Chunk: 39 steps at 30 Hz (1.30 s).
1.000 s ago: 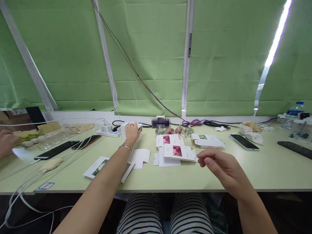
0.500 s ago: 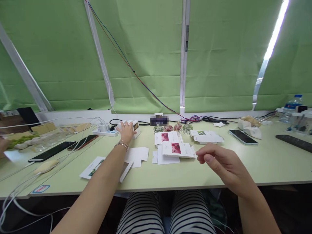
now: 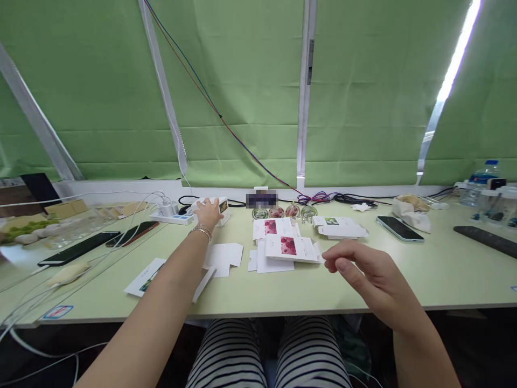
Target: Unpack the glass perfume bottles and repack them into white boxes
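Observation:
My left hand [image 3: 208,216] reaches to the back of the table. Its fingers are spread over a group of small white boxes [image 3: 224,207], touching them and partly hiding them. My right hand [image 3: 365,277] hovers above the table front, fingers loosely curled, the thumb apart and nothing held. Just left of it lies a flattened white carton with a pink picture [image 3: 288,246], overlapping another pink-pictured carton [image 3: 270,226]. A white carton with a green picture [image 3: 345,227] lies farther back. Under my left forearm, another green-pictured carton [image 3: 141,279] is partly hidden. A blank white carton piece [image 3: 225,256] lies beside it.
Several round clear containers [image 3: 293,211] stand at the back. A power strip [image 3: 172,216] with white cables, dark phones [image 3: 81,248] and a tray of green and white items lie left. Rightward are a phone [image 3: 399,228], a crumpled bag [image 3: 414,215] and a water bottle [image 3: 482,183].
The small white boxes under my left hand now appear closer together, with the hand shifted slightly over them. My right hand has barely moved. The whole view has shifted slightly.

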Tool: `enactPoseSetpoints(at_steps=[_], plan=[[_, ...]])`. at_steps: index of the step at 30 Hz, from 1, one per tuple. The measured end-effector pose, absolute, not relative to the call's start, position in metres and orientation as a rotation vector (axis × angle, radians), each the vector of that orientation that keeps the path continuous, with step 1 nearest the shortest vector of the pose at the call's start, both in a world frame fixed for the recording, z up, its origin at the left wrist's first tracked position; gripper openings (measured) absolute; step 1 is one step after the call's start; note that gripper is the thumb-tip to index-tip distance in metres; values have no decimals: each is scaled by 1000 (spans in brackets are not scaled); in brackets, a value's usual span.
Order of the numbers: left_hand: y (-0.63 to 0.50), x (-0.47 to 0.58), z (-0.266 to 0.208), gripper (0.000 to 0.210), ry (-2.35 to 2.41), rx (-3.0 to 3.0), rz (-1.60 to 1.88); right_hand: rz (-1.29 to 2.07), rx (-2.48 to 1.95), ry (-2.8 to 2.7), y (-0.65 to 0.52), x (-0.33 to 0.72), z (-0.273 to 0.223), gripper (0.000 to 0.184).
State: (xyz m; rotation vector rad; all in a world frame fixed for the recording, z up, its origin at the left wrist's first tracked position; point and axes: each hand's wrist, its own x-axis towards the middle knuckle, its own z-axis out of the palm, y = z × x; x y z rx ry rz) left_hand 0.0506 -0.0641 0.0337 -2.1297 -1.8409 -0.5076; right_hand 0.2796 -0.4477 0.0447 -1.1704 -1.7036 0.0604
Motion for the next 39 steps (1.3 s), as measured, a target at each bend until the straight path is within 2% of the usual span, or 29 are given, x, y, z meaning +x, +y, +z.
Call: enactPoseSetpoints(at_steps=[8, 11, 14, 16, 18, 21, 23, 26, 30, 34, 39], plan=[[-102, 20, 74, 62, -1673, -2352, -564, -6, -1264, -1724, -447, 282, 43, 19], [-146, -12, 77, 63, -1549, -2504, -569, -39, -1296, -1714, -449, 285, 43, 17], [-200, -61, 70, 66, -1477, -2737, -416, -62, -1318, -1690, -450, 288, 41, 15], [-230, -94, 62, 72, -1513, -2934, -191, -64, -1332, -1680, -447, 289, 39, 16], [-247, -120, 52, 88, -1577, -3029, -26, -50, -1341, -1696, -442, 286, 38, 17], [-249, -139, 32, 102, -1685, -2924, -96, 0, -1358, -1756, -435, 278, 37, 20], [-242, -142, 17, 97, -1667, -2855, -253, 78, -1409, -1819, -433, 272, 37, 21], [-236, -144, -2, 77, -1539, -2879, -408, 304, -1592, -1921, -433, 265, 33, 25], [-247, -156, -14, 58, -1366, -2876, -354, 646, -1927, -1939, -435, 261, 29, 37], [-260, -165, -9, 45, -1192, -2785, -331, 684, -1979, -1910, -432, 257, 33, 45], [-278, -156, 12, 31, -900, -2651, -459, 699, -1951, -1956, -430, 253, 32, 46]])
